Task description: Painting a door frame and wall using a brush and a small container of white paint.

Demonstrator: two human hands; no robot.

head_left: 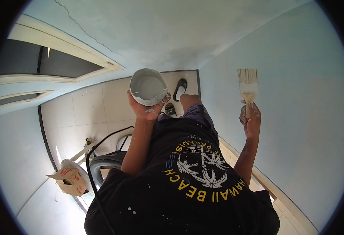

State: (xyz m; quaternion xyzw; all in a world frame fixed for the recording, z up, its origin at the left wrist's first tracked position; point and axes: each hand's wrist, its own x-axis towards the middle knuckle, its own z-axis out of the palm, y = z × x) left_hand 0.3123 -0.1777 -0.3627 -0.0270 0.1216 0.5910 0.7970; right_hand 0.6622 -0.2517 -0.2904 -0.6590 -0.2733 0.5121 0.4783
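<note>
A round paint pot (149,87) with whitish-grey paint inside rests in my left hand (145,111), whose palm and fingers support it from below and around its side. Paint smears mark that hand. On the right, my right hand (251,120) grips the wooden handle of a wide flat paintbrush (248,84). Its bristles point up and away from me, caked with pale paint. The brush is held in front of the light blue wall (297,94); whether the bristles touch it, I cannot tell.
A crack runs across the facing wall (140,27). Cream-framed window panels (58,47) are at the left. Below them are a cardboard box (72,181), a grey chair (101,162) and a black cable (91,150). Tiled floor (89,105) with dark wall edging lies under my sandalled feet.
</note>
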